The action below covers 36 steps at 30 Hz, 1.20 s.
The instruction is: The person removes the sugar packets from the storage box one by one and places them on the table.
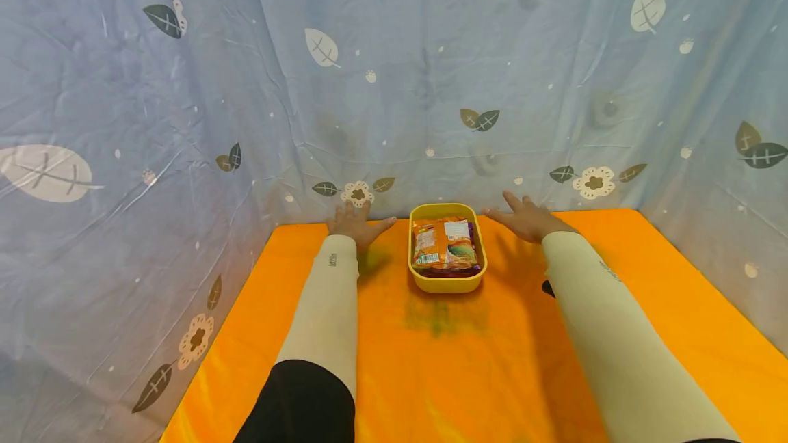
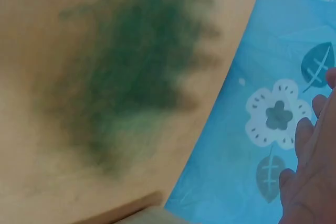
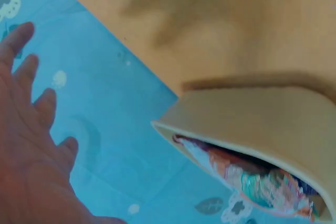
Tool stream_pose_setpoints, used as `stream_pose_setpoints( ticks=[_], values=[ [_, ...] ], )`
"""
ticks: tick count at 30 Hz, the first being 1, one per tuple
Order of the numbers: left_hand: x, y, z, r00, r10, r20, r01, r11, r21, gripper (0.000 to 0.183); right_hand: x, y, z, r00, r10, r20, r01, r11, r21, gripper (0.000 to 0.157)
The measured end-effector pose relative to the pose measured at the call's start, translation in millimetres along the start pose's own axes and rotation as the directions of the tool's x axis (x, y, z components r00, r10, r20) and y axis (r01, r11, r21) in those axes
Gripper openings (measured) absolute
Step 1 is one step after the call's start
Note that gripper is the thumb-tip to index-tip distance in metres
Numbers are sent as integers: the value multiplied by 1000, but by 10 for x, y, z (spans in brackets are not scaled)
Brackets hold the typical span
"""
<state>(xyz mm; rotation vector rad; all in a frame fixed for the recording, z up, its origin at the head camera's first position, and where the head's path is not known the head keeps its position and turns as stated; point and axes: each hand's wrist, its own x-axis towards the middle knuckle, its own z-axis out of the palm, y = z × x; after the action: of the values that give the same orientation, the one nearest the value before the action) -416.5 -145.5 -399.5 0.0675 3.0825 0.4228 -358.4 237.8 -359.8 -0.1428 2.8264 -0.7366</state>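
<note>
A yellow bin (image 1: 447, 284) with rounded corners stands near the back edge of the orange table. Inside lie orange and purple snack packets (image 1: 443, 241), the top one printed and carrying a white label. To the bin's left my left hand (image 1: 357, 225) hovers with fingers spread, its thumb pointing toward the bin. On the other side my right hand (image 1: 525, 219) is likewise spread, thumb tip close to the rim. Neither holds anything. The right wrist view shows the bin's side wall (image 3: 262, 114) and the packets (image 3: 262, 182) within it.
Behind and beside the orange table (image 1: 443, 374) hangs a light blue curtain (image 1: 394, 101) printed with leaves and flowers. Shadows of both hands fall on the tabletop. A small black object (image 1: 548, 288) shows beside the right sleeve.
</note>
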Motion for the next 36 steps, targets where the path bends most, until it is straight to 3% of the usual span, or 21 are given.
stream_pose_setpoints(
  ticks=[6,12,18,28,31,36],
  values=[
    [6,91,83,999,20,25,-19,997,-74,104,6,-69,1,996,6,93,-27,973,229,104],
    [20,123,200,999,21,26,-15,982,-188,104,28,-146,-16,990,-50,129,-16,881,472,102],
    [-25,194,250,997,47,53,-29,953,-303,102,27,-243,-18,988,-57,140,-41,793,608,102],
    [-45,381,353,991,89,104,-16,828,-560,95,94,-307,102,972,-105,209,-92,650,754,101],
    [-73,431,390,986,118,117,-21,786,-618,87,116,-342,148,970,-107,217,-98,644,759,99],
    [-131,506,435,978,161,134,-15,693,-720,92,142,-417,213,969,-79,235,-123,670,732,101]
  ],
)
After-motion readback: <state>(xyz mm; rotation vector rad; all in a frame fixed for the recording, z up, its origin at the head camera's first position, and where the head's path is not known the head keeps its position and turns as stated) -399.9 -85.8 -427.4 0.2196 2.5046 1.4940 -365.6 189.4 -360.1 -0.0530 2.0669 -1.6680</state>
